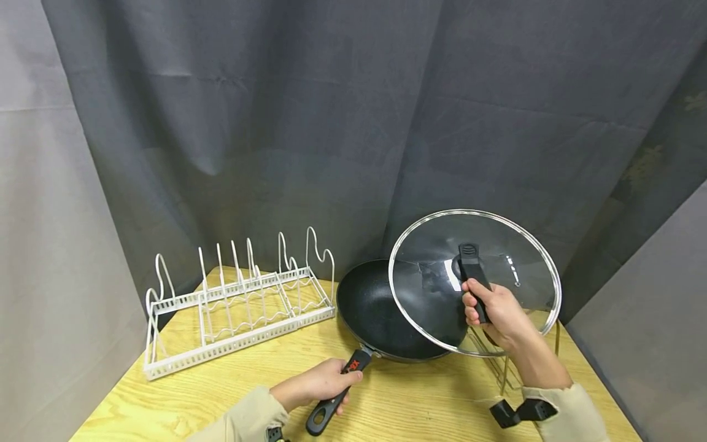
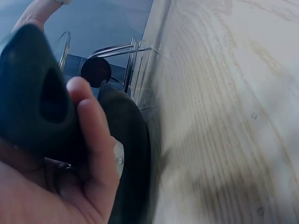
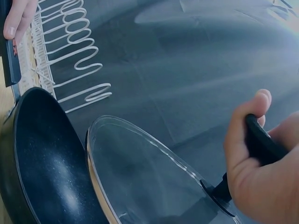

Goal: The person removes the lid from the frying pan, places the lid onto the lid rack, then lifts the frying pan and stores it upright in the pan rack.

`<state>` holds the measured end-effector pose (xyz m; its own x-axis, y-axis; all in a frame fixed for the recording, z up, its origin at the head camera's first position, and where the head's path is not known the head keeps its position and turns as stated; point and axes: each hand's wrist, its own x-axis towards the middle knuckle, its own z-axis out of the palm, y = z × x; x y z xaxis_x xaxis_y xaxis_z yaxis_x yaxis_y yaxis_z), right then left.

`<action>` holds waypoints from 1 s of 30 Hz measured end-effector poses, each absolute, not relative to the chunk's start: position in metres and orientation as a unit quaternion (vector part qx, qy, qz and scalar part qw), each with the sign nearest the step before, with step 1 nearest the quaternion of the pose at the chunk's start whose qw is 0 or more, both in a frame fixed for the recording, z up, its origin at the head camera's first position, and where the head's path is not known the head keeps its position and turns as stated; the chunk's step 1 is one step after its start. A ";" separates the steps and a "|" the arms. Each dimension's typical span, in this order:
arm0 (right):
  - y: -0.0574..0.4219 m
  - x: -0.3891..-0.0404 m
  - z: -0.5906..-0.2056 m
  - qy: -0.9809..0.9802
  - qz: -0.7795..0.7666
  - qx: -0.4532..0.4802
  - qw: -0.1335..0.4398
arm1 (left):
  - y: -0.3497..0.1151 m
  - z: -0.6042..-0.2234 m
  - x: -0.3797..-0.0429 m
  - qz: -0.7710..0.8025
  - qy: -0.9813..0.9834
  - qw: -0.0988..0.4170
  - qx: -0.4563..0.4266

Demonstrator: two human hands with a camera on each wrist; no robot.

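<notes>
A black frying pan (image 1: 381,307) stands on the wooden table, its handle pointing toward me. My left hand (image 1: 326,382) grips that handle, fingers wrapped round it; the left wrist view shows the handle's end (image 2: 39,93) close up. In my right hand (image 1: 499,310) is the black handle (image 1: 472,270) of a large glass lid (image 1: 425,245) with a metal rim. The lid is tilted above the pan's right side and overlaps it in the head view. From the right wrist, the lid's rim (image 3: 100,186) appears beside the pan's inside (image 3: 56,163).
A white wire rack (image 1: 243,334) with upright dividers stands to the left of the pan. A second metal wire rack (image 1: 505,374) is partly hidden behind the lid and my right arm. Grey curtains (image 1: 276,123) hang behind the table (image 1: 409,405).
</notes>
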<state>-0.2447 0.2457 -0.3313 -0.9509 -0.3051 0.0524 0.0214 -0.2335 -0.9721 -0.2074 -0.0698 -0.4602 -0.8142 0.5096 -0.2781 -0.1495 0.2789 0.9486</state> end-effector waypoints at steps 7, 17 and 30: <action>0.256 -0.237 -0.333 0.606 -0.783 -0.112 0.085 | -0.075 -0.451 -0.212 0.535 0.781 0.298 0.125; 0.279 -0.228 -0.339 0.627 -0.769 -0.110 0.050 | -0.079 -0.429 -0.225 0.397 0.876 0.219 0.166; 0.297 -0.217 -0.352 0.655 -0.747 -0.109 0.032 | -0.058 -0.396 -0.252 0.292 0.924 0.107 0.222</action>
<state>-0.2175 0.2971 -0.3516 -0.9742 -0.1910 0.1203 -0.0945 -0.1387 -0.9858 -0.2517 -0.0580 -0.3957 -0.8788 0.4722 -0.0692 0.3466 0.7311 0.5877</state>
